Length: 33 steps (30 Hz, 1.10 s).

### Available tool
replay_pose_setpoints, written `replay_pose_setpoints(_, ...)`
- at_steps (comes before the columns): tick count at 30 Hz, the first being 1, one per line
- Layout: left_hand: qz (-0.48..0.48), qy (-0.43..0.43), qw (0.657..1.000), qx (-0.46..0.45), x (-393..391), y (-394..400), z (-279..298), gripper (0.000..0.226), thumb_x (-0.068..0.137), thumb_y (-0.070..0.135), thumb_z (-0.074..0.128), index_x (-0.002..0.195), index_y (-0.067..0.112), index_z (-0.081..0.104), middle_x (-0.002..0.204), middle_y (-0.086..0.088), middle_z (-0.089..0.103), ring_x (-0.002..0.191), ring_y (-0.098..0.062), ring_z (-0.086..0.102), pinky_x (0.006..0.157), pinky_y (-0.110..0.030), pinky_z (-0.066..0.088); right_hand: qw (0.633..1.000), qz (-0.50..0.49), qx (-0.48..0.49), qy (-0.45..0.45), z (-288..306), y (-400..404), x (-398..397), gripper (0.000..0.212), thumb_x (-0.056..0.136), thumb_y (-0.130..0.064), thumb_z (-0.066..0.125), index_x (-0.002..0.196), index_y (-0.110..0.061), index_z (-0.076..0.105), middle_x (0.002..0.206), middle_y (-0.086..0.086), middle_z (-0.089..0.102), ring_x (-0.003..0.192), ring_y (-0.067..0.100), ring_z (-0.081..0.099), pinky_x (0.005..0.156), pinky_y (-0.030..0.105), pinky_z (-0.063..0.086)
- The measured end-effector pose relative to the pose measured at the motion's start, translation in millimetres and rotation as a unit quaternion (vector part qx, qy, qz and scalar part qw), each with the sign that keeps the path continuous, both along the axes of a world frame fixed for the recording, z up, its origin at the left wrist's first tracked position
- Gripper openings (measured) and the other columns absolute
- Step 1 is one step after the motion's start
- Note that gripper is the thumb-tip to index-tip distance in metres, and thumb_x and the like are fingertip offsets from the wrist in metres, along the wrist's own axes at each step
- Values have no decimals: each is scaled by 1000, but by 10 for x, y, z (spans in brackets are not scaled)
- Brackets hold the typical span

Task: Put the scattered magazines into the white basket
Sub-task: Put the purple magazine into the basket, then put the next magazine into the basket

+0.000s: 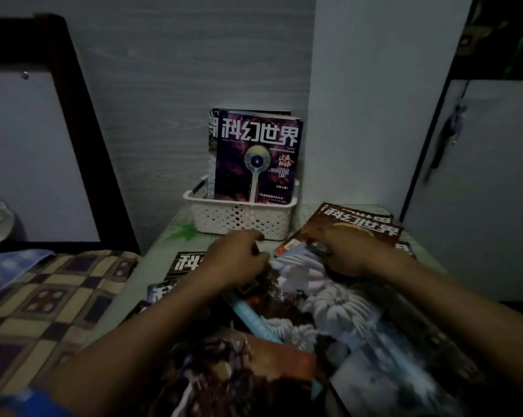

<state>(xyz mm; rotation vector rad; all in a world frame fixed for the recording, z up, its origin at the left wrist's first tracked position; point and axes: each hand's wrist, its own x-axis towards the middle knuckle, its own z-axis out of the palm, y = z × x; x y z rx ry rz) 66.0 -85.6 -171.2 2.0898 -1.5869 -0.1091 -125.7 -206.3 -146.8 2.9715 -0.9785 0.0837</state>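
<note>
A white perforated basket [242, 216] stands at the back of the small table, against the wall. A purple-covered magazine [255, 158] stands upright in it, with another behind it. Several magazines lie scattered on the table in front. My left hand [234, 257] and my right hand [343, 254] both rest on the far edge of a magazine with a pale feathered picture [320, 299], fingers curled on it. A brown-covered magazine [356, 225] lies under my right hand. Two dark magazines [183, 263] lie to the left, partly hidden by my left forearm.
A checked cushion or bedspread [49, 302] lies left of the table. A dark-framed panel [37, 145] leans at the far left. A pale cabinet [477, 188] stands to the right. The room is dim.
</note>
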Motion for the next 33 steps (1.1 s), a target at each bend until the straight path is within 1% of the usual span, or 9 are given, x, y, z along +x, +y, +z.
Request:
replay_pose_setpoints(2,-7,-85,995,57,-248,95,-34,40,78,61,61,86,22,64,97,-3,70,87,-25,65,68,-32,48,997,-61,-20,40,29,59,-198,26,84,-29,60,109,-22,62,133,7,58,114,29,60,84,31,49)
replay_pose_setpoints(4,15,-100,992,72,-358,124,-59,39,75,62,66,79,24,56,97,-4,69,85,-24,63,65,-31,42,988,-116,-21,97,-7,115,-396,41,86,-43,55,123,-28,57,150,2,44,124,28,54,95,35,48)
replay_pose_setpoints(7,46,72,994,68,-403,129,14,37,70,47,80,79,14,69,89,-4,74,81,-22,68,69,-35,54,981,-149,-1,126,-65,193,-591,49,87,-58,47,129,-34,50,152,7,40,129,31,49,99,41,44)
replay_pose_setpoints(10,53,57,997,-6,-533,140,135,24,84,42,69,73,21,64,83,-3,72,74,-20,65,63,-31,47,985,-165,17,41,-13,231,-720,58,79,-58,56,130,-31,49,141,5,53,123,28,54,90,34,43)
replay_pose_setpoints(12,43,6,993,-106,-569,158,275,18,92,42,58,81,27,59,84,4,66,74,-13,60,62,-29,42,974,-185,46,-120,82,224,-792,68,70,-52,64,130,-28,46,133,6,58,113,29,60,83,29,42)
replay_pose_setpoints(16,-68,179,939,-285,-367,261,667,7,94,29,60,90,26,64,84,9,69,78,-8,65,64,-27,50,765,-214,343,-501,373,246,-693,83,72,-38,81,138,-27,32,102,1,65,67,17,72,56,31,55)
replay_pose_setpoints(20,-84,273,855,-433,-163,390,926,20,93,18,62,83,34,69,76,18,72,71,2,65,64,-16,50,684,-110,436,-575,596,364,-367,47,86,-15,69,130,-21,54,90,6,77,67,18,73,52,31,56)
replay_pose_setpoints(27,2,296,883,-364,242,651,464,14,96,16,59,104,22,68,96,4,73,93,-11,69,78,-29,56,725,-157,426,-518,314,458,139,12,89,-16,69,93,-12,58,84,16,65,61,26,61,50,31,51)
replay_pose_setpoints(33,138,185,931,-283,409,796,-122,24,93,11,61,114,19,71,98,9,71,91,-13,69,83,-40,57,788,-92,296,-532,-151,566,393,19,94,-16,63,81,-19,49,56,2,53,49,20,47,54,33,40)
